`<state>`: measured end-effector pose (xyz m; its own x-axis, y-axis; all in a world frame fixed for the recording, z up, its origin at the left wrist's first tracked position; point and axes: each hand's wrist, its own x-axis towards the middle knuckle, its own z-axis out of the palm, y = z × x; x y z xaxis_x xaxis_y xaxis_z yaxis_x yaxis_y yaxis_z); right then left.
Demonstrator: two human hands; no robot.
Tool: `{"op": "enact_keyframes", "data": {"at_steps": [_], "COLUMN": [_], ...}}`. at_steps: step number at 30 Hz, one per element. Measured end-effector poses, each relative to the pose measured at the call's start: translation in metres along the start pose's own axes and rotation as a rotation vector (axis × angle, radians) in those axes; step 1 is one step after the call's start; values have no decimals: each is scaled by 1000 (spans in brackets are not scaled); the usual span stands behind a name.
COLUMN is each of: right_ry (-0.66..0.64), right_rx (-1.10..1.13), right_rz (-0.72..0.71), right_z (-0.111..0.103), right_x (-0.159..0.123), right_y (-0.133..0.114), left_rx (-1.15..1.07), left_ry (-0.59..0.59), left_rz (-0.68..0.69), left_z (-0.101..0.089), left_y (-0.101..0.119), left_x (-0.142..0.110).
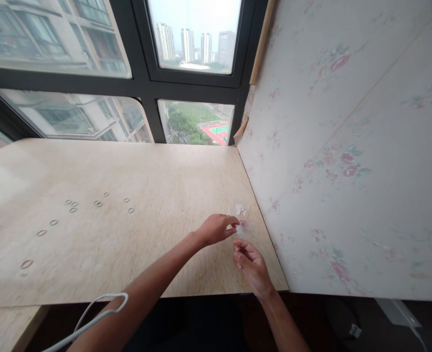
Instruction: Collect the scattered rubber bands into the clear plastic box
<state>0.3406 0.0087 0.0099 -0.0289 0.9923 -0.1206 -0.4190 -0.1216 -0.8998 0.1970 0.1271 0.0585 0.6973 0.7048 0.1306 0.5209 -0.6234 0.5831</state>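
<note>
My left hand (217,229) reaches across the pale tabletop to small clear plastic packets (243,230) near the wall. Its fingers curve at the packets' left edge, with a small gap between thumb and forefinger. One packet holds something reddish, while a small white piece (240,209) lies in the clear plastic just beyond. Closer to the table's front edge, my right hand (252,268) is closed, thumb against curled fingers. Whatever it pinches is too small to make out. Several thin rings lie scattered at the left, including a larger ring (27,264) and a smaller ring (131,210).
A flower-patterned wall (348,195) borders the tabletop (157,186) on the right. Dark window frames (142,83) run along the back. A white cable (91,320) loops by my left forearm. Below the front edge, a white object (397,312) shows at lower right.
</note>
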Motion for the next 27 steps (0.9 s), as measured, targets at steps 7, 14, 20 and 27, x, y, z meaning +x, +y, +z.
{"op": "enact_keyframes", "data": {"at_steps": [7,14,20,27], "right_ry": [-63,-150,-232,-396], "right_rx": [97,48,144,146], "right_rz": [82,109,100,110], "right_z": [4,11,41,96], "right_x": [-6,-4,-1,26], "right_y": [-1,-2,0,-10], "left_rx": [-144,-325,-418,-589], "left_ry": [133,214,334,432], "left_rz": [-62,-166,-400,-482], "left_z": [-5,-1,-1,-7], "left_y": [3,-1,-17,-26], "left_x": [-16,-57,-112,-172]}}
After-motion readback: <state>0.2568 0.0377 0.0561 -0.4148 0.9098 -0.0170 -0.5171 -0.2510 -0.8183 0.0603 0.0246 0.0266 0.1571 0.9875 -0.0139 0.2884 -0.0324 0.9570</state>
